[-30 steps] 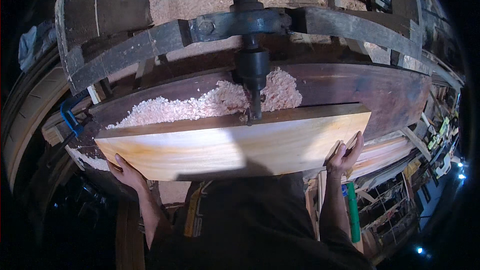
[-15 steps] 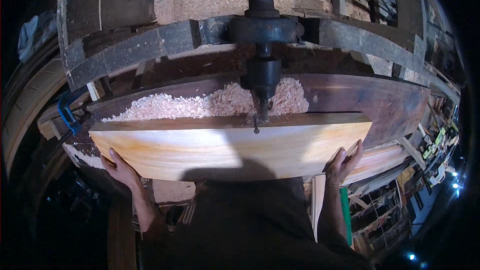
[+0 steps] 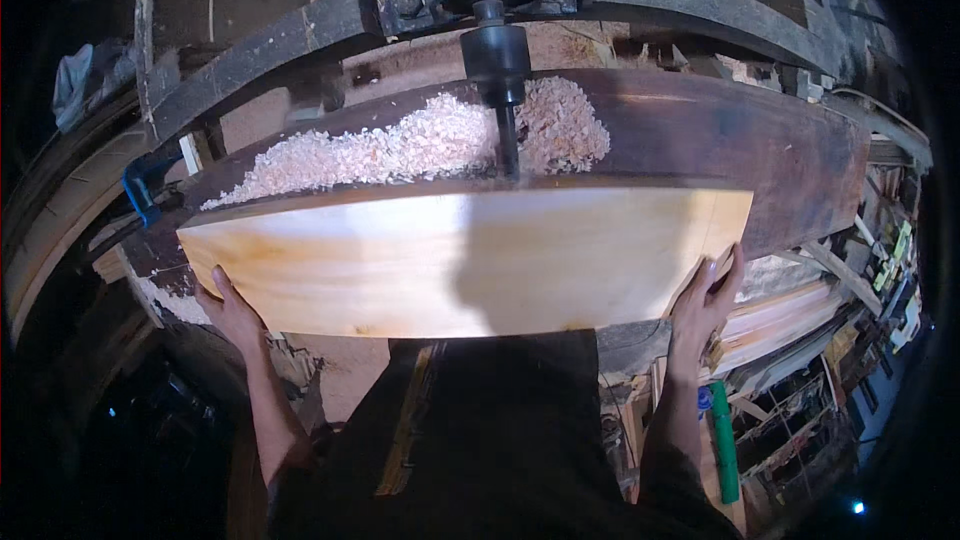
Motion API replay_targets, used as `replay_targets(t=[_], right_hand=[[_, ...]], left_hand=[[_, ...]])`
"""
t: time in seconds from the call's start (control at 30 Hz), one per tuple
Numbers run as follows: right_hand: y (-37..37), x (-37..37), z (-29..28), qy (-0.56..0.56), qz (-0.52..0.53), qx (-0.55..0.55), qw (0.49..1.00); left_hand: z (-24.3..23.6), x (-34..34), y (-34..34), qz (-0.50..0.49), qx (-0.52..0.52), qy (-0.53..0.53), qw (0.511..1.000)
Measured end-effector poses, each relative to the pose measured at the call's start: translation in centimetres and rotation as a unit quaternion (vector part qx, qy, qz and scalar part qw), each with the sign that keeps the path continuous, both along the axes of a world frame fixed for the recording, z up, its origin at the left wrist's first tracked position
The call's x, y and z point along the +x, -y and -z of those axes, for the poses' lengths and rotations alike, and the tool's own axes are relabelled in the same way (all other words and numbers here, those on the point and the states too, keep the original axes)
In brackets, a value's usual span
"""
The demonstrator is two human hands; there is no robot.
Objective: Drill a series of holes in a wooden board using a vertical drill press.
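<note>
Two hands (image 3: 235, 320) (image 3: 698, 314) holding one pale board (image 3: 400, 260), one dark bit (image 3: 508, 140)

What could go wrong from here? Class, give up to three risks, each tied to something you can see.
1. Only the left hand and right hand appear to steady the wide board, near its ends; if the bit at its far edge spins and catches, the board could kick or twist.
2. Loose shavings heaped close by might slip under the board and tilt it.
</note>
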State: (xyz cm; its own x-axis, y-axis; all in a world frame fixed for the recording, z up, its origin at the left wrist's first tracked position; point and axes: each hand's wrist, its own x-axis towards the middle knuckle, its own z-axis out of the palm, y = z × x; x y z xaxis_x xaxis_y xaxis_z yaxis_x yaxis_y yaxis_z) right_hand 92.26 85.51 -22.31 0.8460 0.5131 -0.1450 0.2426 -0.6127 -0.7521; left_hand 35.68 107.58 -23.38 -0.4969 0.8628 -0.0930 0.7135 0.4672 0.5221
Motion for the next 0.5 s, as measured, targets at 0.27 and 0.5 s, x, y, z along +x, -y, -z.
replay_targets(t=[0.27,0.5], right_hand=[[8.9,-6.2,-0.9,0.013,0.064,-0.066,0.996],[9.3,-3.8,-0.6,0.022,-0.04,-0.098,0.994]], left_hand=[[0.1,-2.9,1.1,0.035,0.003,0.044,0.998],[0.0,-2.4,0.7,0.014,0.003,0.042,0.999]])
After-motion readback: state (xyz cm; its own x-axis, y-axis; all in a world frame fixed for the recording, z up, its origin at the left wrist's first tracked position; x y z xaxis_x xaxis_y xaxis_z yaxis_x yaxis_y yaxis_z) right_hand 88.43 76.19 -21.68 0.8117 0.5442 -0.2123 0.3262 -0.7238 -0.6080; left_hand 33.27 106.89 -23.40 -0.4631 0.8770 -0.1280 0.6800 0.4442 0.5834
